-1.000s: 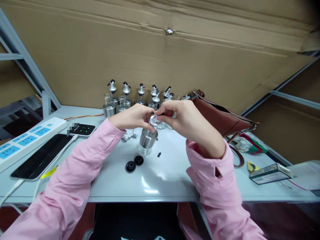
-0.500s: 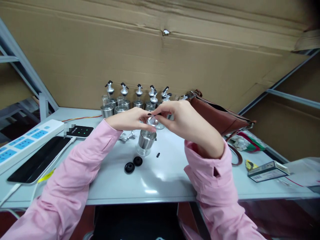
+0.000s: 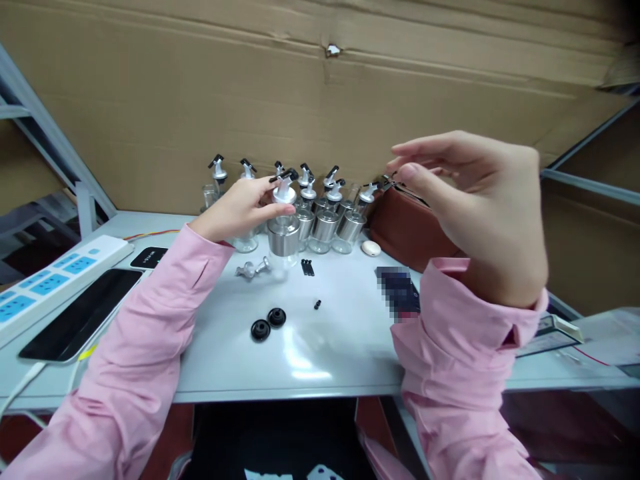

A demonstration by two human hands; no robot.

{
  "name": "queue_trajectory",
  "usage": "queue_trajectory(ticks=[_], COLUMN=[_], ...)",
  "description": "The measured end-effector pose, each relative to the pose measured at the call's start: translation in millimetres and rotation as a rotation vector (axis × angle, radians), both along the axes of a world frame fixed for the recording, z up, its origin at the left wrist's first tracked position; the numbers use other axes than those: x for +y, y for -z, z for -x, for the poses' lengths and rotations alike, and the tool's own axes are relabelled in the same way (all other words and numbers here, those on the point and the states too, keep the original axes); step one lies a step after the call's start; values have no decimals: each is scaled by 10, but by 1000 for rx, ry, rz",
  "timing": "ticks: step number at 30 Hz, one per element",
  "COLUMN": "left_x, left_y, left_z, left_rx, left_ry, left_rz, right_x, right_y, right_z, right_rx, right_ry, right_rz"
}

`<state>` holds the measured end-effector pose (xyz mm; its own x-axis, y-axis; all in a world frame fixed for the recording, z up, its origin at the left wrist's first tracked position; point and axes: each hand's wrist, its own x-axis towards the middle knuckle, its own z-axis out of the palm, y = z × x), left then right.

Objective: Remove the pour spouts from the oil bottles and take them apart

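My left hand (image 3: 240,208) is closed around the neck of an oil bottle (image 3: 284,237), a glass one with a steel band and a silver pourer with a black flap on top. Raised to the right, away from the bottle, my right hand (image 3: 480,200) has its fingers apart and nothing visible in them. Two round black caps (image 3: 261,330) lie on the table in front, with a tiny black part (image 3: 317,305) to their right. Clear and silver pourer parts (image 3: 253,268) and several small black strips (image 3: 308,267) lie near the bottle.
Several similar bottles (image 3: 324,227) stand in rows along the cardboard wall (image 3: 200,100). A brown bag (image 3: 410,223), a white oval case (image 3: 371,248) and a dark, partly blurred item (image 3: 400,290) are on the right. A power strip (image 3: 55,280) and phone (image 3: 83,313) occupy the left.
My right hand has let go of the pourer's top and swung up to the right. My left hand has moved the bottle back, towards the rows. The black strips now show.
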<state>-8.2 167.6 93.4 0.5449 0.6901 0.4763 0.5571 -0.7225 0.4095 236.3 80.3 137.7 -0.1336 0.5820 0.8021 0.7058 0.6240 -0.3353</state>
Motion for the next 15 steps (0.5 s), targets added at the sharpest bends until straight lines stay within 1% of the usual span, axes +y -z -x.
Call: queue_trajectory(ticks=[3,8,12,15], left_x=[125,282,388,514], left_y=[100,248,351,459], left_z=[11,-17,-49,-73], left_rx=[-32,-173,-246,-295], left_ry=[-46,-68,-99,-112], left_rz=[-13,0,22,54], right_x=[28,22,8,9], right_y=[16,18,8,0], right_z=[-1,-8,-27,-31], right_rx=[37,80,49,28], right_ry=[14,-7,0,-4], right_rz=[-46,-43,-56,-61])
